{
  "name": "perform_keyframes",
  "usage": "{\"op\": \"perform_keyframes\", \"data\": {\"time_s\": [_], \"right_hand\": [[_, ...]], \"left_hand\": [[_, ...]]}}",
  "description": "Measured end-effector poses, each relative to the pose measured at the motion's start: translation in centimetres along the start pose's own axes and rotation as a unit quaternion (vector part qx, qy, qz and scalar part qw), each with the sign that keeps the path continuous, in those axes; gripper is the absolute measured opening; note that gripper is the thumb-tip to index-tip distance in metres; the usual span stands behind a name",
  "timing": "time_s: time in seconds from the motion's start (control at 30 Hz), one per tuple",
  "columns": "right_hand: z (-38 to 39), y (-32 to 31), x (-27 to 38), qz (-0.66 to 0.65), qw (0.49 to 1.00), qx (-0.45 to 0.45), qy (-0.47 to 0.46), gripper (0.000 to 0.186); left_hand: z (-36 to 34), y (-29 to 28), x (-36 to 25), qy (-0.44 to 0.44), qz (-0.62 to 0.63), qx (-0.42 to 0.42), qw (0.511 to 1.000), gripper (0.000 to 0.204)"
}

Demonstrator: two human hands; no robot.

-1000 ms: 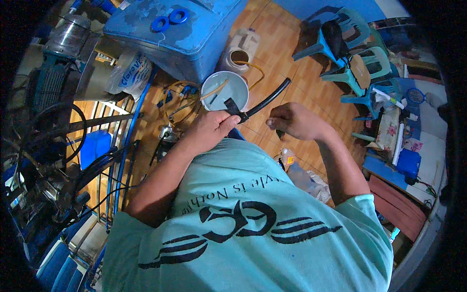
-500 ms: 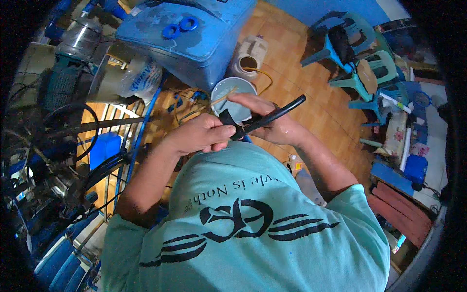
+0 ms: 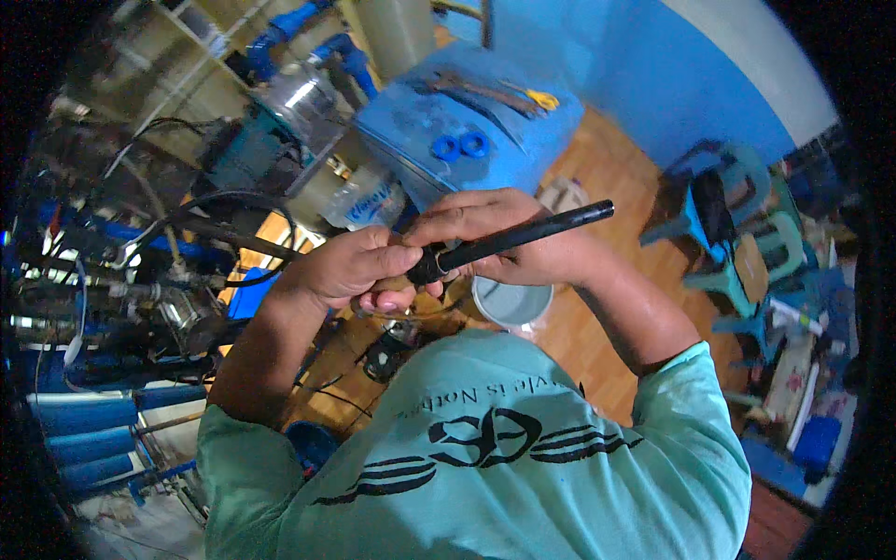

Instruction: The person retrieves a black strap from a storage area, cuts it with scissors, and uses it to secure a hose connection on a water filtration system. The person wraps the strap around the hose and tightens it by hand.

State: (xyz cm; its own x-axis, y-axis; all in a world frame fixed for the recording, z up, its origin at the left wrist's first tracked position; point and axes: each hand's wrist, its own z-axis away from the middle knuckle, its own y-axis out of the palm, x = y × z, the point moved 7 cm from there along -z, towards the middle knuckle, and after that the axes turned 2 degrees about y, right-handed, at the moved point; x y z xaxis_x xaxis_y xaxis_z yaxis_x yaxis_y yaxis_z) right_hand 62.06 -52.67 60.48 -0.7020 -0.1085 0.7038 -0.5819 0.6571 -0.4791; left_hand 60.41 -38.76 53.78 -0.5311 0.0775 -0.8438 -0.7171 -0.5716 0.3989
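A straight black tube (image 3: pixel 532 233) with a thicker black collar (image 3: pixel 429 264) at its near-left end is raised in front of my chest, slanting up to the right. My left hand (image 3: pixel 350 266) is closed at the collar, thumb on top and fingers curled under. Behind the tube lies my right hand (image 3: pixel 523 210), its fingers reaching left over the collar and its thumb side under the tube, which rests across it. Something tan, partly hidden, shows by the left fingers; I cannot make out what it is.
A grey-white bucket (image 3: pixel 513 303) stands on the wooden-look floor. Beyond it, a blue chest (image 3: pixel 411 121) carries two blue rings (image 3: pixel 460 145) and yellow-handled tools (image 3: pixel 541 99). Pumps and blue pipes (image 3: pixel 271 51) crowd the left. Plastic chairs (image 3: pixel 737 247) stand to the right.
My view has swung left and up. Both hands and the tube have risen away from my shirt and clear of the bucket. The thin stick by my right fingertips no longer shows plainly.
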Motion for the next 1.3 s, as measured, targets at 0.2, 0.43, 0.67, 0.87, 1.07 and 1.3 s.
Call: {"op": "perform_keyframes", "data": {"time_s": [0.2, 0.43, 0.67, 0.87, 1.07, 1.3], "right_hand": [[-7.2, 1.0, 1.4, -0.021, 0.994, -0.08, -0.077, 0.01], [-16.2, 4.2, 2.9, 0.042, 0.993, -0.107, -0.041, 0.015], [-23.6, 6.7, 5.4, -0.035, 0.989, -0.139, -0.044, 0.016], [-24.2, 9.3, 5.2, -0.03, 0.997, -0.054, -0.047, 0.014], [-23.2, 9.6, 5.2, -0.014, 0.999, 0.001, 0.046, 0.017], [-22.5, 9.7, 6.7, 0.021, 0.997, -0.024, 0.068, 0.029]], "left_hand": [[6.3, -1.9, -3.7, 0.144, -0.028, -0.156, 0.977, 0.051], [16.2, -2.7, -8.3, 0.389, -0.054, -0.449, 0.802, 0.024], [22.9, 0.4, -10.8, 0.502, -0.279, -0.63, 0.523, 0.025], [26.3, 0.9, -8.7, 0.398, -0.272, -0.73, 0.484, 0.035], [27.3, 3.0, -9.3, 0.356, -0.366, -0.78, 0.361, 0.032], [28.1, 3.9, -9.6, 0.346, -0.471, -0.771, 0.254, 0.031]]}}
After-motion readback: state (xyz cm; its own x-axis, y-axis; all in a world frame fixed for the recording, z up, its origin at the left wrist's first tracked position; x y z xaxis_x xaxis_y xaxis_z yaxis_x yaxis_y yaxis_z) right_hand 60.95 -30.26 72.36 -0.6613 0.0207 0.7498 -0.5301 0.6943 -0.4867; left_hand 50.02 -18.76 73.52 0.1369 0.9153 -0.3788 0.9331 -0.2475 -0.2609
